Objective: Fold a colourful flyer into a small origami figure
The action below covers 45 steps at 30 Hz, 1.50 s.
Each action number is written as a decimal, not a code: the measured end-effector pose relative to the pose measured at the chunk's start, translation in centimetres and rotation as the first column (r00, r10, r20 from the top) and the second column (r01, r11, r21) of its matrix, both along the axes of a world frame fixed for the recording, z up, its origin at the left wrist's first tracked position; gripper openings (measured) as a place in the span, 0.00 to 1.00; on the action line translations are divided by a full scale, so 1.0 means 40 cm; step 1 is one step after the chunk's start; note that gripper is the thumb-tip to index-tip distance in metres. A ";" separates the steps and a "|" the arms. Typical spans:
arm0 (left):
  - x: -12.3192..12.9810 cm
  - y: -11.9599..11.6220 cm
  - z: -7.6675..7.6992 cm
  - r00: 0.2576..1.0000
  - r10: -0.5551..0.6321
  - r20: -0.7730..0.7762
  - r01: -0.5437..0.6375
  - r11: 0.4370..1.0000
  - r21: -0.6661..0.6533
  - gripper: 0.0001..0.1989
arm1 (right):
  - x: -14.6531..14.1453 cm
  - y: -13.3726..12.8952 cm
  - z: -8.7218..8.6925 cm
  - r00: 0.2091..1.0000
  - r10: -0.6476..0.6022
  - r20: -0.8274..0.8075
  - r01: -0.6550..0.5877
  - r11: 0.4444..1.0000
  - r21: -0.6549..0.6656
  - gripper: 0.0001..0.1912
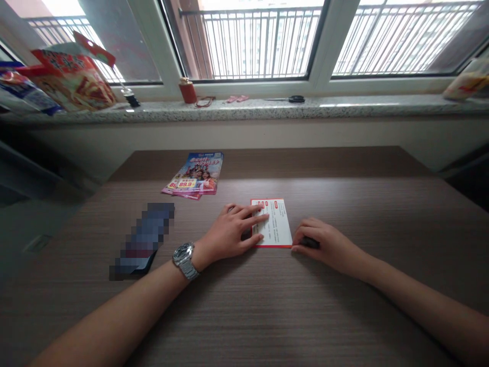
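A white printed leaflet [278,224] with a red border and red headings lies on the wooden table. My left hand [237,228], a metal watch on its wrist, rests flat with fingers spread over the leaflet's left side, partly hiding it. At the lower right corner of the leaflet, the thumb and forefinger of my right hand [319,239] are pinched together on its edge. The other right fingers curl inward, leaving a dark gap under the palm.
A stack of colourful flyers [198,176] lies farther back on the table [344,173]. A pixelated phone-like object [143,242] is left of my left hand. The windowsill [252,109] holds scissors [294,99], a red container [187,90] and snack bags [72,79].
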State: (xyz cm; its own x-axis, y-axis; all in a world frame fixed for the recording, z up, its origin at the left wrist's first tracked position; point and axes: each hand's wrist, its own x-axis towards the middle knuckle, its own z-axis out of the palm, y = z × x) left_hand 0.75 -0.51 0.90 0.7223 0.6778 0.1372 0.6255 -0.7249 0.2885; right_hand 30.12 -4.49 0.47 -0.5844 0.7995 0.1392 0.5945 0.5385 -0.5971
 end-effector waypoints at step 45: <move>0.000 0.002 0.003 1.000 -0.011 -0.013 0.011 1.000 0.007 0.25 | -0.034 0.267 -0.033 0.949 -0.315 -0.024 0.313 0.924 0.219 0.06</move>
State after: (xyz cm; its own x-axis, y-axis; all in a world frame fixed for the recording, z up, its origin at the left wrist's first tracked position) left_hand 0.74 -0.41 1.03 0.7317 0.6686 0.1327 0.6208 -0.7340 0.2753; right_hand 28.77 6.17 -0.84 -0.3108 0.8932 0.3248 0.7606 0.4387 -0.4786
